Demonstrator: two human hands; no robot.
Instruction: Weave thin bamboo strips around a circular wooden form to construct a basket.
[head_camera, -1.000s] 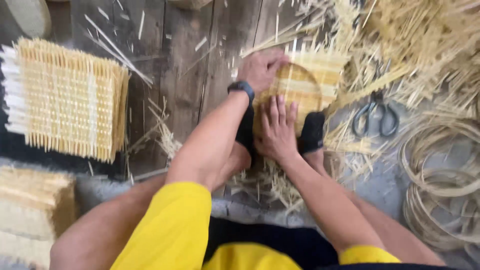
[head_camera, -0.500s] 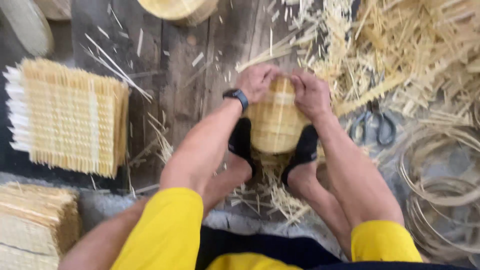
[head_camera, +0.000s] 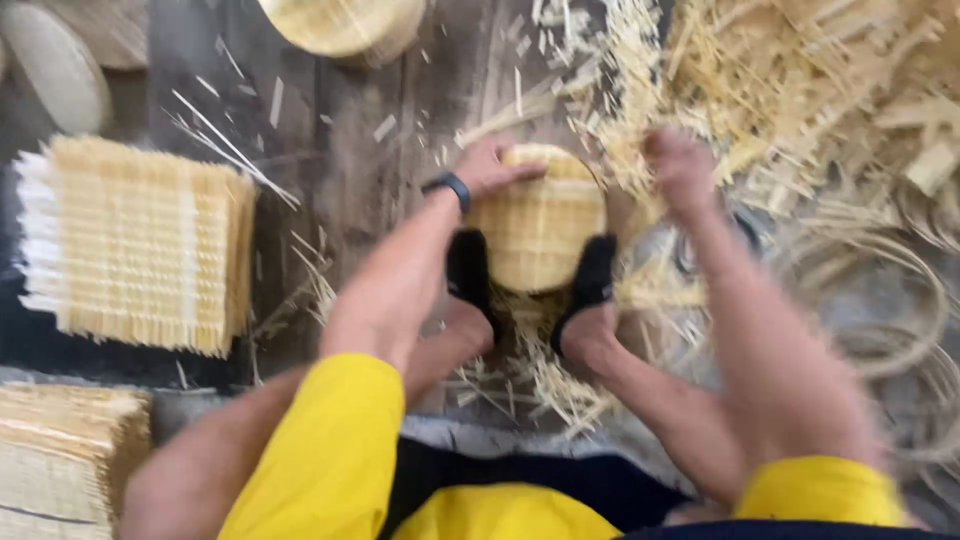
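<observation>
here the left hand (head_camera: 495, 165) grips the woven basket (head_camera: 535, 225); right hand (head_camera: 680, 170) blurred, grip unclear

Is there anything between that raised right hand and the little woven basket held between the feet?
Nothing solid that I can see. The right hand is off the woven basket, blurred, beside loose straw scraps near its rim. The left hand rests on the basket's top edge.

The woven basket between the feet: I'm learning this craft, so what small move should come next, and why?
Probably bring the right hand back onto the woven basket. Only the left hand rests on its rim, the feet clamp its sides, and the right hand hovers blurred beside it over the loose strips.
</observation>
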